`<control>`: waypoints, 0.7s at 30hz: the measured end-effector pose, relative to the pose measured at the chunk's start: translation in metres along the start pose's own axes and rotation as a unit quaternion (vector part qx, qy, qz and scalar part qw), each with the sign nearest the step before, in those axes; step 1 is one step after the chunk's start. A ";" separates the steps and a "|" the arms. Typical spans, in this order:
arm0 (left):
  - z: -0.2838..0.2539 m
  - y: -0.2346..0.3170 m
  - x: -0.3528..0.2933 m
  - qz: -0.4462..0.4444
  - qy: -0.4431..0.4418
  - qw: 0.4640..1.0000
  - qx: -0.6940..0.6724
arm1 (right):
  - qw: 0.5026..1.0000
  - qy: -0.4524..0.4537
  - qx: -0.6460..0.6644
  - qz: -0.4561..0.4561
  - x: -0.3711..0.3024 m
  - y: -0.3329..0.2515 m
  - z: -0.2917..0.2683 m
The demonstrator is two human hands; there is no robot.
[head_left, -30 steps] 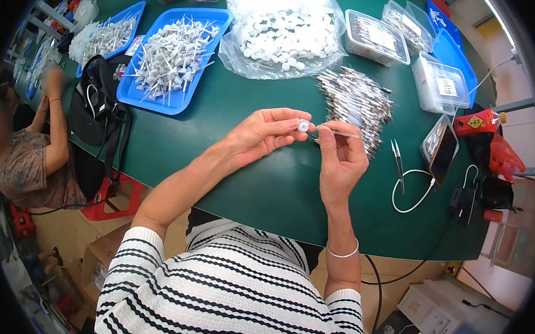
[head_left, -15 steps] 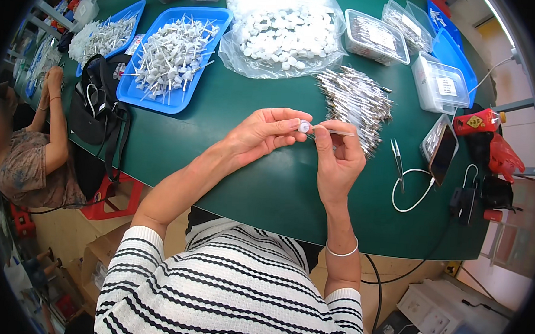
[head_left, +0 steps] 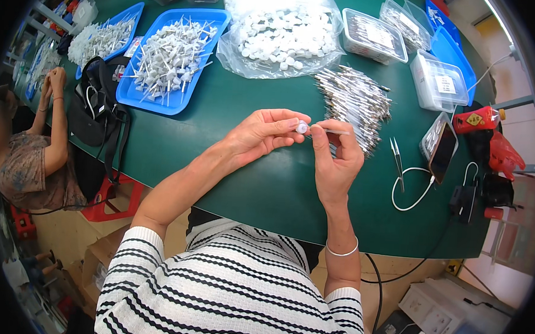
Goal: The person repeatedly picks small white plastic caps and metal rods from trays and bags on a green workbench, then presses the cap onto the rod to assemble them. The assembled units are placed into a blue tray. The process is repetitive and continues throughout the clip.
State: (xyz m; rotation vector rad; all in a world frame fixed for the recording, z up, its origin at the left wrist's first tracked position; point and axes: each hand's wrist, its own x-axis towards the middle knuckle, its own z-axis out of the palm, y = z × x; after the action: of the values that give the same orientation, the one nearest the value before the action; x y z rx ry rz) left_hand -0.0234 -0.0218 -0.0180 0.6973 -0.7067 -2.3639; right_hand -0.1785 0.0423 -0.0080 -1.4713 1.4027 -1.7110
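Observation:
My left hand (head_left: 268, 132) pinches a small round white plastic cap (head_left: 301, 127) between thumb and fingers. Facing it, my right hand (head_left: 337, 155) is closed on a thin metal rod (head_left: 334, 132), its near tip at the cap's edge. Whether the tip sits inside the cap is too small to tell. Just beyond the right hand lies a heap of thin metal rods (head_left: 355, 102). Farther off, a clear plastic bag (head_left: 237, 59) holds many loose white caps (head_left: 286, 38). A blue tray (head_left: 172, 106) at the left carries a pile of white caps with stems (head_left: 170, 59).
Tweezers (head_left: 397, 162), a white cable (head_left: 405, 209) and a phone (head_left: 442, 155) lie to the right. Clear boxes (head_left: 376, 36) and a red-labelled bottle (head_left: 477, 120) stand beyond. A black backpack (head_left: 92, 109) rests at the left, near a person (head_left: 38, 149) seated there.
Cap and rod have shifted very slightly left along with both hands. The grips look the same, and the rod's tip stays at the cap.

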 end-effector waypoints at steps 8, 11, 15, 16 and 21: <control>-0.003 0.000 0.001 -0.010 -0.004 1.000 0.007 | 1.000 -0.011 -0.013 -0.001 0.002 -0.003 -0.001; -0.003 0.000 0.001 -0.012 -0.008 1.000 0.003 | 1.000 -0.013 -0.012 -0.002 0.003 -0.001 -0.001; -0.003 -0.001 0.002 -0.010 -0.010 1.000 0.003 | 1.000 -0.018 -0.018 -0.008 0.004 -0.005 -0.002; -0.003 -0.001 0.002 -0.011 -0.008 1.000 0.005 | 1.000 -0.019 -0.020 -0.012 0.005 -0.006 -0.002; -0.001 -0.001 0.002 -0.014 -0.003 1.000 0.007 | 0.999 -0.022 -0.024 -0.016 0.005 -0.007 -0.002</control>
State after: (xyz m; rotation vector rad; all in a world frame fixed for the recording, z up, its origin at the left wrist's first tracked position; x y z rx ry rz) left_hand -0.0243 -0.0226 -0.0196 0.7109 -0.7225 -2.3889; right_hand -0.1804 0.0411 0.0007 -1.5552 1.4135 -1.6644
